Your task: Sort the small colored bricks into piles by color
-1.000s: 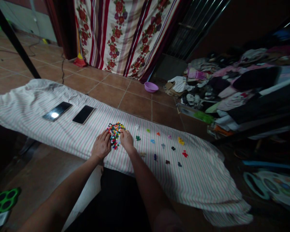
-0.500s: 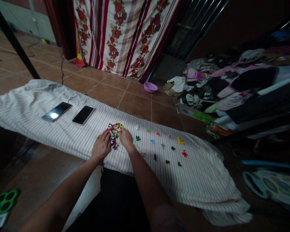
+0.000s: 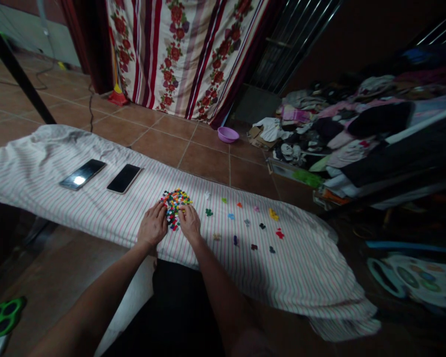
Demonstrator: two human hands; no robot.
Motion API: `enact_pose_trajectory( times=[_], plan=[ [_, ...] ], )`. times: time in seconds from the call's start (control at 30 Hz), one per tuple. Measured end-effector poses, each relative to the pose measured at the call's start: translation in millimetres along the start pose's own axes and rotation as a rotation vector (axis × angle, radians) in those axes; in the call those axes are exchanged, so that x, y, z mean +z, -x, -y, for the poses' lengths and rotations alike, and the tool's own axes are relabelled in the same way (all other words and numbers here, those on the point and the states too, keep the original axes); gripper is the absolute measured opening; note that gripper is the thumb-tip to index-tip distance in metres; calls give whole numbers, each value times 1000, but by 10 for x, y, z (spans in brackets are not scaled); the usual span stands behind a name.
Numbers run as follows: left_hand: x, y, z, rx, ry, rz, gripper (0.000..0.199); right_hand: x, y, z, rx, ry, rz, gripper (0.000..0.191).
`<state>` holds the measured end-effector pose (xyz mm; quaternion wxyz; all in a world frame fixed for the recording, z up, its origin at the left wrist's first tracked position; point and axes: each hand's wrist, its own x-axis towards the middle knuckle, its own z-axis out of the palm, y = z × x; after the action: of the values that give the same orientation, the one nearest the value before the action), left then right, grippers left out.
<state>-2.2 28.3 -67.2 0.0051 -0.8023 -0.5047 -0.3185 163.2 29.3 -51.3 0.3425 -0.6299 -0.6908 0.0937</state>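
Note:
A mound of small multicoloured pieces (image 3: pixel 175 197) lies on a striped cloth (image 3: pixel 301 287); their exact kind is too small to tell. My left hand (image 3: pixel 152 227) rests at the mound's left edge, fingers laid out flat and touching the pieces. On the right side, my right hand (image 3: pixel 190 224) has its fingers bent down and drawn together over the pieces; whatever is between the fingertips is hidden. To the right sit several small clusters sorted by colour, among them dark green pieces (image 3: pixel 208 212), beige pieces (image 3: pixel 216 237), yellow pieces (image 3: pixel 273 214) and red pieces (image 3: pixel 279 233).
Two phones, one with a bright reflection (image 3: pixel 82 174) and one dark (image 3: pixel 124 178), lie left of the mound. Beyond the cloth are a tiled floor, a purple basin (image 3: pixel 228 134), a floral curtain (image 3: pixel 174 59) and heaped clothes (image 3: pixel 330 124). A dark pole (image 3: pixel 18 64) slants at left.
My right hand has shifted slightly down and nearer, its fingers still at the mound's right side. The beige cluster now shows clear of my right forearm. My left hand stays at the mound's edge.

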Motion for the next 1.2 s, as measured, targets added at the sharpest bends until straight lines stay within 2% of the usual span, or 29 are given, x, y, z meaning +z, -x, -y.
enact_pose_trajectory(
  times=[0.3,0.6,1.03,1.2],
  plan=[
    [7,5,9,25,9,-45,40,-15,57,51,-45,-34,10,19],
    [2,-10,37,58,-5,-25,39,-68,124,93,-79,-21,-38,16],
    [8,-5,46,86,31,-48,39,-249,335,85,107,-74,-64,14],
    [-7,-10,39,90,-2,-58,40,-411,395,42,150,-119,-140,13]
  ],
)
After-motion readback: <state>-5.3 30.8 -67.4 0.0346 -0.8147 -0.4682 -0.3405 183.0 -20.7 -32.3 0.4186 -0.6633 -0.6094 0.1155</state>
